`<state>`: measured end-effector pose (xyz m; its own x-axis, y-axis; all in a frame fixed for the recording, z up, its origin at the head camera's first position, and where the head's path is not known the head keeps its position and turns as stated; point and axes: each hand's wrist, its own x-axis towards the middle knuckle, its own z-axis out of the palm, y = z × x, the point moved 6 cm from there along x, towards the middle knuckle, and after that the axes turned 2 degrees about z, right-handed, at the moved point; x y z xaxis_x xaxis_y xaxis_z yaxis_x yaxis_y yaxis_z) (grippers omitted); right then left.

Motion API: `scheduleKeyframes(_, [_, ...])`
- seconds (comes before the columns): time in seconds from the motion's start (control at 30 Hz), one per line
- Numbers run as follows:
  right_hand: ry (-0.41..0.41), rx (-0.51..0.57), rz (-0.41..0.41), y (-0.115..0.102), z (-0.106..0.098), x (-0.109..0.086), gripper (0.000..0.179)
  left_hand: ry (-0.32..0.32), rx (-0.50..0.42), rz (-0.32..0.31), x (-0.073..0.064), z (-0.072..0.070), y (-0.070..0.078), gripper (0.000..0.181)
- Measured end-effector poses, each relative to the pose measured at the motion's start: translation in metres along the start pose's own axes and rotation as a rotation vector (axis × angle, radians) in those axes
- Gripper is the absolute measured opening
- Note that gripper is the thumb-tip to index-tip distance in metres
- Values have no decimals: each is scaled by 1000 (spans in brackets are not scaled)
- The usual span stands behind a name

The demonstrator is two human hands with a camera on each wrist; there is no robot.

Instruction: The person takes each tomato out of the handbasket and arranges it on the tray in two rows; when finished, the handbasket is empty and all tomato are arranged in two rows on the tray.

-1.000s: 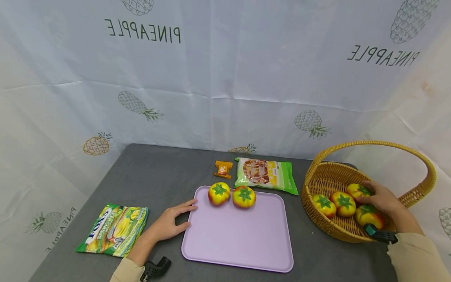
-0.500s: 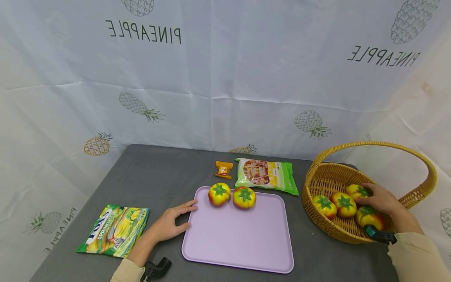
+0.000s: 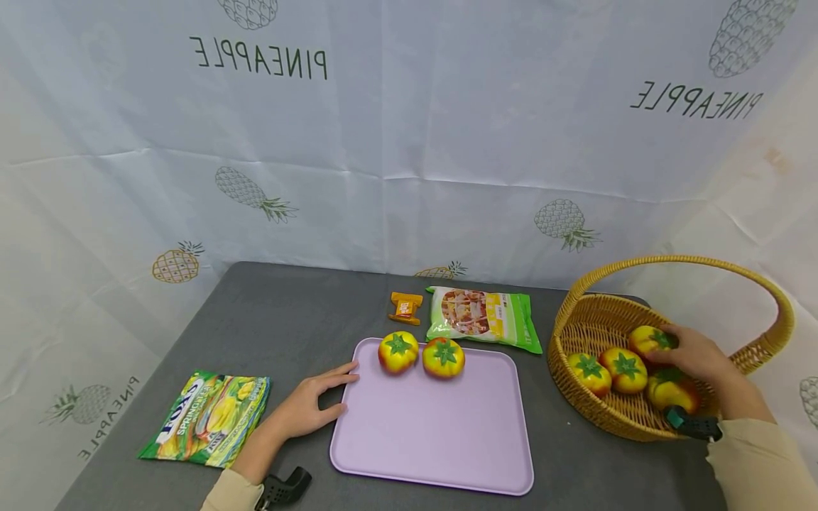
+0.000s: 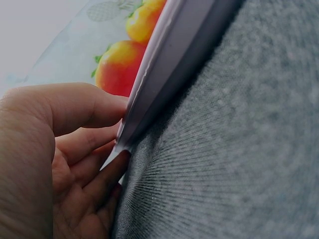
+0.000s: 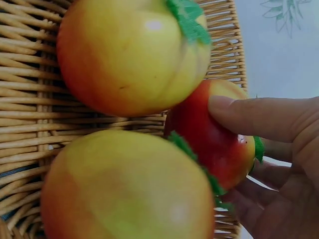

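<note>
While the left hand point(image 3: 307, 406) lies loosely spread against the left edge of the lilac tray point(image 3: 431, 433), head view puts the right hand point(image 3: 699, 356) in the wicker basket point(image 3: 591, 413), on the rearmost fruit point(image 3: 647, 341). Three other fruits point(image 3: 623, 367) share the basket; two more fruits point(image 3: 443, 357) sit at tray's back edge. Left wrist: digits relaxed, touching tray rim. Right wrist: thumb on the fruit's red side, fingers round the far side, gripped.
</note>
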<state>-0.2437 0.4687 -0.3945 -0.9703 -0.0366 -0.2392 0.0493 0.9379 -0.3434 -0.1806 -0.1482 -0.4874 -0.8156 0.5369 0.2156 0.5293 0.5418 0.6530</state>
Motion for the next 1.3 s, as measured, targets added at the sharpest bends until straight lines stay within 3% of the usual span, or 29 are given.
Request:
scheduleKeyframes(0.27, [24, 15, -9, -7, -9, -2, 77, 12, -7, 6, -1, 1, 0, 45])
scheduleKeyframes(0.67, [98, 8, -105, -43, -22, -12, 68, 14, -13, 10, 0, -2, 3, 46])
scheduleKeyframes(1.1, [227, 58, -223, -81, -22, -42, 71, 14, -4, 17, 1, -3, 6, 45])
scheduleKeyframes(1.3, [264, 86, -235, -95, -18, -57, 72, 34, 9, 42, 1, -3, 6, 45])
